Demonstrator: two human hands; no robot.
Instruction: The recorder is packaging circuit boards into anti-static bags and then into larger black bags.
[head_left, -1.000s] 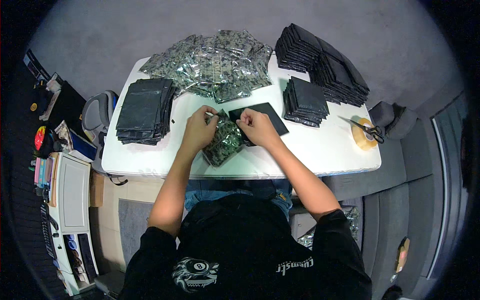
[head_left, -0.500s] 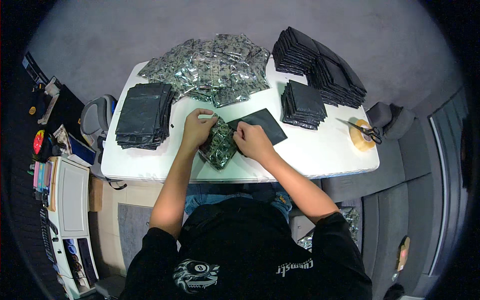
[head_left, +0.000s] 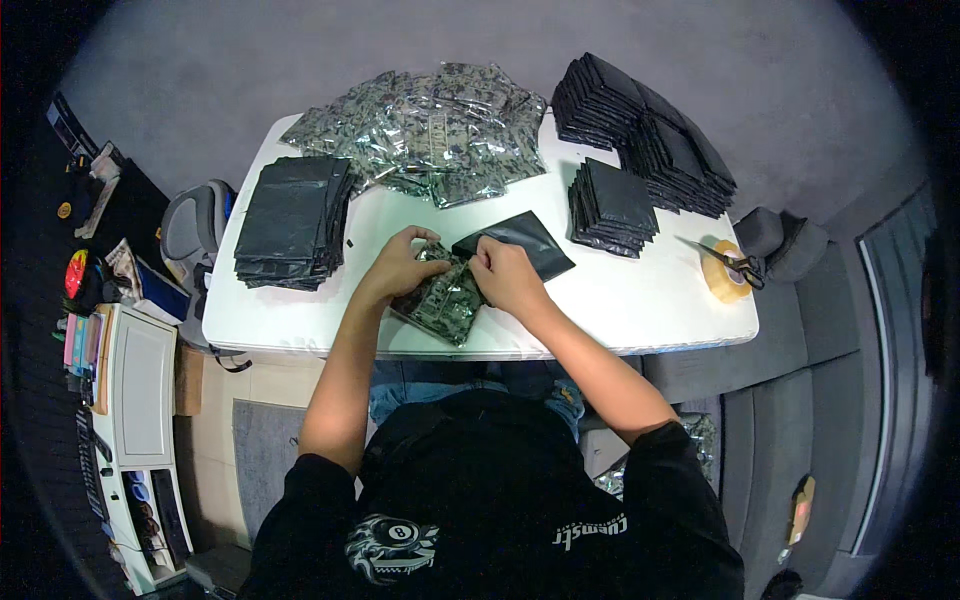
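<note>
A camouflage-patterned packet in clear shiny plastic (head_left: 447, 307) lies tilted in front of me near the table's front edge. My left hand (head_left: 405, 266) grips its far left side, thumb on top and fingers curled over the edge. My right hand (head_left: 505, 277) is closed in a pinch at the near left edge of a flat black plastic bag (head_left: 535, 243), right beside the packet. The packet's far corner meets the bag's edge between my hands. My fingers partly hide that spot, and I cannot tell whether the corner is inside the bag.
Camouflage packets (head_left: 400, 125) are heaped at the back. A stack of flat black bags (head_left: 290, 215) stands left. Black parcels sit in a small stack (head_left: 615, 205) and a larger pile (head_left: 640, 120) at right. Scissors (head_left: 738, 264) rest on a tape roll (head_left: 722, 280) near the white table's (head_left: 640, 305) right edge.
The packet has turned slightly, its near end shifting right. My left thumb now lies across its top. My right hand keeps its pinch at the black bag's edge, a little farther from me.
</note>
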